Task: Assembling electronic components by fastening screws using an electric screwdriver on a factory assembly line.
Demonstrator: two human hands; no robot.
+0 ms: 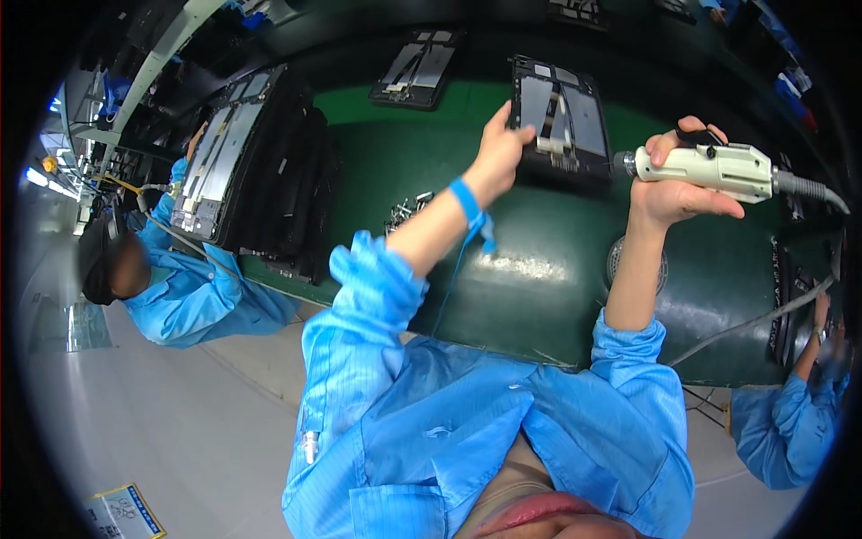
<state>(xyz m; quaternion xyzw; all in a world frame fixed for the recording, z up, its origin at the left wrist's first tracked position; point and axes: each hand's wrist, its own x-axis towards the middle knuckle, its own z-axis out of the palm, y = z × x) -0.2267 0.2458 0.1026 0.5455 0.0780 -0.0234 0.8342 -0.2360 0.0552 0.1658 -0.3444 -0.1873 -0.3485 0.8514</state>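
Note:
My left hand (499,153) grips the left edge of an opened tablet (588,126), thumb on its near corner. Silver battery panels and dark ribbon cables show inside the black frame, which appears tilted toward me. A cream electric screwdriver (709,169) lies across my right hand (669,193), its fingers curled over the body and the thumb stretched along below. The driver's metal nose points left, close to the tablet's right edge; I cannot make out whether its bit touches. Around my left wrist sits a blue strap (467,202) with a thin cord trailing down.
A tall stack of opened tablets (224,148) stands at the left, another opened tablet (417,72) at the back. Small metal parts (406,214) lie by my left forearm on the green table (530,305). The driver's grey cable (813,187) runs right. Co-workers (193,296) sit on both sides.

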